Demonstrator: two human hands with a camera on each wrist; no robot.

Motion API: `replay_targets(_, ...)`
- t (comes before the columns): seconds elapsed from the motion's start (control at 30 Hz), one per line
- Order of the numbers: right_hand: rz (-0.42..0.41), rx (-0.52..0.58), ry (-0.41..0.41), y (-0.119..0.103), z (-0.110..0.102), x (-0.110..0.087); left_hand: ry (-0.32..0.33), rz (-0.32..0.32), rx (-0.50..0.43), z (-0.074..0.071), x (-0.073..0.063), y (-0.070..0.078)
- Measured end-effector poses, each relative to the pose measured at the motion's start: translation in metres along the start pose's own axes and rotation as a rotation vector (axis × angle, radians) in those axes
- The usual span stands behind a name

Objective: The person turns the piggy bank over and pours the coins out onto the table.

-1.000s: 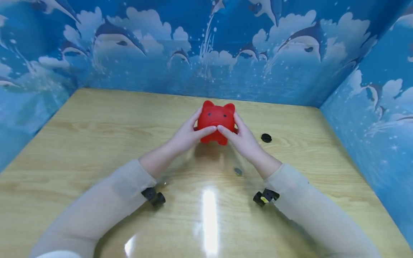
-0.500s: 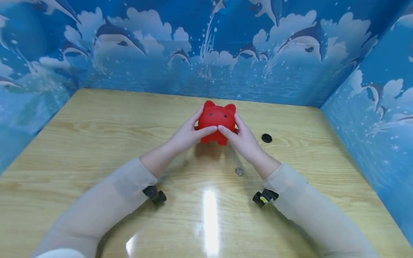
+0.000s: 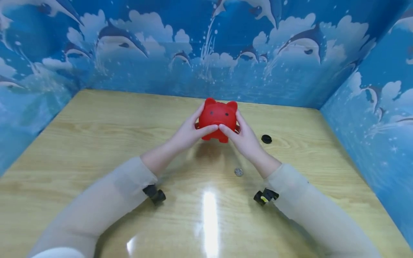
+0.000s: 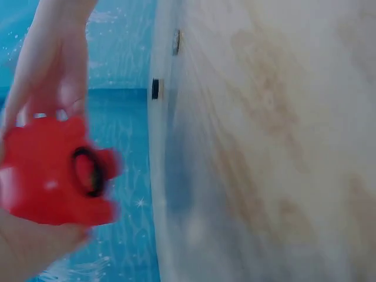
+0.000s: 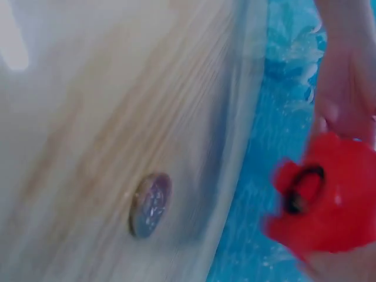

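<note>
A red piggy bank (image 3: pixel 218 114) faces me, lifted above the table with its shadow below. My left hand (image 3: pixel 188 133) grips one side, and my right hand (image 3: pixel 244 141) grips the other. Both thumbs meet in front of its snout, while most of the other fingers are hidden behind it. In the left wrist view, the underside of the piggy bank (image 4: pixel 50 176) has a round hole with a black rim (image 4: pixel 88 171). A silver-coloured coin (image 3: pixel 238 172) lies on the table between my forearms, seen larger in the right wrist view as the coin (image 5: pixel 151 205).
To the right of my right hand, a round black plug (image 3: pixel 266 139) lies on the wooden table (image 3: pixel 129 118). Blue dolphin-print sheeting (image 3: pixel 206 71) stands along the back and both sides. A small black camera sits at each wrist.
The piggy bank has risen slightly, still held in both hands. The coin, dark grey a second ago, now shows a bright patterned face. A small glint near my left wrist is gone.
</note>
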State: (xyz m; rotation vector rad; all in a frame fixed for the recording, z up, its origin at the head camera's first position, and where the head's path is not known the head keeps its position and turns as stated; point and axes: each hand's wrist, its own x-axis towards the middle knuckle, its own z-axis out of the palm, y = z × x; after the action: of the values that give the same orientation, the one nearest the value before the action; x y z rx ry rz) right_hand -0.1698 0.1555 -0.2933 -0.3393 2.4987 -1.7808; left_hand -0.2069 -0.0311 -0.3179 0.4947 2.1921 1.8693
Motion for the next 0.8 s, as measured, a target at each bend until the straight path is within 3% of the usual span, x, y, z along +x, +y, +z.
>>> replay_targets(0.07, -0.07, -0.019, 0.037, 0.002, 0.0, 0.001, 0.012, 0.072, -0.017, 0.0, -0.001, 0.001)
replay_targets(0.13, -0.072, -0.038, 0.039, 0.005, -0.001, 0.004, 0.019, 0.076, -0.002, 0.0, -0.001, 0.002)
replay_targets(0.2, -0.026, -0.059, 0.021, 0.005, -0.002, 0.006, 0.017, 0.032, 0.015, -0.001, 0.0, 0.001)
replay_targets(0.3, 0.097, -0.056, -0.036, 0.001, -0.001, 0.006, -0.007, -0.084, 0.036, -0.002, 0.002, -0.002)
replay_targets(0.37, 0.098, -0.051, -0.032, -0.002, 0.001, 0.003, -0.013, -0.084, 0.015, -0.002, 0.002, -0.003)
replay_targets(0.43, 0.016, -0.043, 0.0, -0.003, 0.002, 0.0, -0.01, -0.005, 0.004, -0.002, 0.001, -0.002)
replay_targets(0.53, -0.211, -0.059, 0.08, 0.002, 0.003, 0.001, 0.017, 0.199, 0.046, -0.003, -0.002, 0.004)
replay_targets(0.6, -0.268, -0.058, 0.106, 0.008, 0.002, 0.006, 0.026, 0.259, 0.056, -0.004, -0.001, 0.008)
replay_targets(0.67, -0.226, -0.053, 0.082, 0.014, 0.002, 0.011, 0.021, 0.193, 0.064, -0.005, 0.0, 0.008)
replay_targets(0.8, 0.011, -0.041, -0.007, 0.022, 0.001, 0.016, -0.012, -0.059, 0.044, -0.006, 0.003, 0.003)
